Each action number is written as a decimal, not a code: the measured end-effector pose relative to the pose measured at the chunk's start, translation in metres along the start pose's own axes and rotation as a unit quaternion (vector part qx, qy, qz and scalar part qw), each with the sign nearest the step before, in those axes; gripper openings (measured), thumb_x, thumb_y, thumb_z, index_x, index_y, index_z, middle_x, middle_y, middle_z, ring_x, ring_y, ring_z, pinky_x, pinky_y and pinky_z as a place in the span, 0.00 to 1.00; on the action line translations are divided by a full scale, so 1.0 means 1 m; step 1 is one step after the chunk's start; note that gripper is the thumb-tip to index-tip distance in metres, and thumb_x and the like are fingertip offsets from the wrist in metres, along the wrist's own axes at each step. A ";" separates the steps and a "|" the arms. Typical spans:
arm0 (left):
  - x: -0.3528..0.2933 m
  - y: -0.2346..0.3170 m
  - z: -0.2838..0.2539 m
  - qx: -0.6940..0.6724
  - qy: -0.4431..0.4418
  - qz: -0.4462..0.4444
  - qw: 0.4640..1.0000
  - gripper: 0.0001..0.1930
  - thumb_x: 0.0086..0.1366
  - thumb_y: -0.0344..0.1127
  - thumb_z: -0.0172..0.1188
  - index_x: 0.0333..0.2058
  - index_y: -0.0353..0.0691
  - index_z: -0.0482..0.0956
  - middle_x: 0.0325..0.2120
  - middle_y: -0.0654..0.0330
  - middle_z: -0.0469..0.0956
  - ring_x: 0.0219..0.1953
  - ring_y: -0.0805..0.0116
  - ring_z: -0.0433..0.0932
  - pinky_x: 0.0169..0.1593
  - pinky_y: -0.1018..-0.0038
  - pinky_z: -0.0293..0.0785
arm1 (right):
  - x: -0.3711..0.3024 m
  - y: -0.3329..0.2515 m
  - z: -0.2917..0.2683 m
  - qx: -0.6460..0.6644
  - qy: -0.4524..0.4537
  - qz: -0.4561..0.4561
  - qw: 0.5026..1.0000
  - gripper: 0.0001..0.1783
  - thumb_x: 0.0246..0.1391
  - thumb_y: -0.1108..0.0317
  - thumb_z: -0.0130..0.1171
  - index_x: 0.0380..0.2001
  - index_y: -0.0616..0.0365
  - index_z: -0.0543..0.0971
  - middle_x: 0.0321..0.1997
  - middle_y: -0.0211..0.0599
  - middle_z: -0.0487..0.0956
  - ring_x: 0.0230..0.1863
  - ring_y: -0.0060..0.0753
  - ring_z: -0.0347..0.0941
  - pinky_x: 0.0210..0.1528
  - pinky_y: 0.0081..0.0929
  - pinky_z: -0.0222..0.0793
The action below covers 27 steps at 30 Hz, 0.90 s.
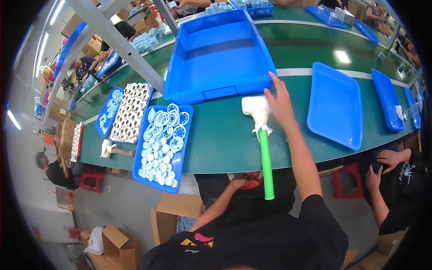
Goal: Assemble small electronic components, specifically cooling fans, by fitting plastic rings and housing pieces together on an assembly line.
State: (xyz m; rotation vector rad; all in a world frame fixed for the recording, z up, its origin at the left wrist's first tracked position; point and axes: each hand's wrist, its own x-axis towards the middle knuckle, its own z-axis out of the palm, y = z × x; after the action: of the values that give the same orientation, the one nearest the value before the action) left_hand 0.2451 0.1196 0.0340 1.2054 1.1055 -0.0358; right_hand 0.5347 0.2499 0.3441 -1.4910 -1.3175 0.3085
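My right hand (280, 99) reaches to the near right corner of a large blue bin (225, 85), fingers stretched and apart, the fingertips at its rim. Its thumb is close to the head of a mallet (266, 162) with a bright green handle. White wrapping covers the mallet's head (255, 106); the handle sticks out over the table's near edge. Low in front of my body, my left hand (238, 182) is beside a red stool (254, 181). Shadow hides its fingers, so I cannot tell what they do.
Left of the mallet, a blue tray (180, 164) holds light-blue rings and caps. Beyond are a moulded egg-carton tray (130, 112) and a wooden-handled mallet (121, 152). A shallow blue tray (335, 105) lies right. A metal post (135, 58) rises left; a co-worker (391, 180) sits right.
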 end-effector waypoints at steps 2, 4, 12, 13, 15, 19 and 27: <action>0.000 0.000 -0.001 -0.003 0.001 -0.002 1.000 0.23 0.75 0.52 0.54 0.52 0.37 0.78 0.26 0.63 0.81 0.24 0.75 0.79 0.27 0.78 0.73 | 0.000 -0.001 0.000 -0.008 0.006 -0.010 1.000 0.34 0.63 0.68 0.59 0.71 0.43 0.65 0.59 0.51 0.73 0.58 0.54 0.73 0.56 0.39 0.74; 0.001 0.001 0.000 -0.006 0.000 -0.002 1.000 0.23 0.75 0.52 0.54 0.53 0.37 0.78 0.25 0.64 0.81 0.23 0.75 0.79 0.27 0.79 0.73 | 0.001 0.002 -0.001 -0.012 0.009 -0.010 1.000 0.34 0.63 0.68 0.59 0.71 0.45 0.65 0.59 0.51 0.73 0.58 0.53 0.74 0.55 0.38 0.75; 0.008 -0.008 -0.002 0.000 0.006 0.010 1.000 0.23 0.76 0.52 0.52 0.52 0.35 0.78 0.26 0.62 0.81 0.24 0.75 0.80 0.26 0.77 0.75 | 0.001 -0.001 0.009 0.065 0.077 0.052 0.994 0.36 0.65 0.65 0.59 0.72 0.60 0.59 0.62 0.53 0.72 0.61 0.47 0.74 0.52 0.36 0.77; 0.009 -0.008 -0.002 -0.001 0.007 0.011 1.000 0.23 0.76 0.52 0.52 0.52 0.35 0.78 0.26 0.62 0.81 0.24 0.75 0.80 0.26 0.77 0.75 | 0.002 0.001 0.008 0.066 0.073 0.053 0.994 0.37 0.65 0.65 0.59 0.72 0.60 0.58 0.63 0.54 0.72 0.61 0.47 0.74 0.52 0.36 0.78; 0.010 -0.009 -0.002 0.009 0.007 -0.002 1.000 0.23 0.76 0.52 0.52 0.51 0.34 0.78 0.25 0.62 0.81 0.24 0.75 0.80 0.26 0.77 0.76 | 0.002 0.004 0.007 0.067 0.068 0.055 0.994 0.38 0.66 0.64 0.59 0.73 0.61 0.56 0.63 0.54 0.71 0.61 0.46 0.74 0.52 0.36 0.78; 0.010 -0.013 -0.001 -0.007 0.014 0.005 1.000 0.24 0.76 0.53 0.52 0.50 0.36 0.78 0.25 0.62 0.81 0.24 0.74 0.80 0.26 0.77 0.75 | 0.001 0.015 0.013 0.055 0.083 0.067 0.993 0.36 0.65 0.64 0.61 0.71 0.61 0.59 0.62 0.54 0.73 0.61 0.45 0.75 0.55 0.37 0.77; 0.004 -0.013 0.003 0.002 0.019 -0.002 1.000 0.24 0.74 0.56 0.53 0.50 0.38 0.80 0.26 0.62 0.82 0.24 0.74 0.80 0.28 0.78 0.74 | -0.003 0.017 0.014 0.065 0.070 0.117 0.988 0.34 0.64 0.61 0.62 0.67 0.63 0.64 0.57 0.52 0.78 0.54 0.42 0.79 0.54 0.35 0.77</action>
State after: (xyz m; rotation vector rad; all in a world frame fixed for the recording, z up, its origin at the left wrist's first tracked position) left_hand 0.2420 0.1142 0.0219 1.2114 1.1413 -0.0187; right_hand 0.5331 0.2582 0.3235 -1.5292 -0.9932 0.4245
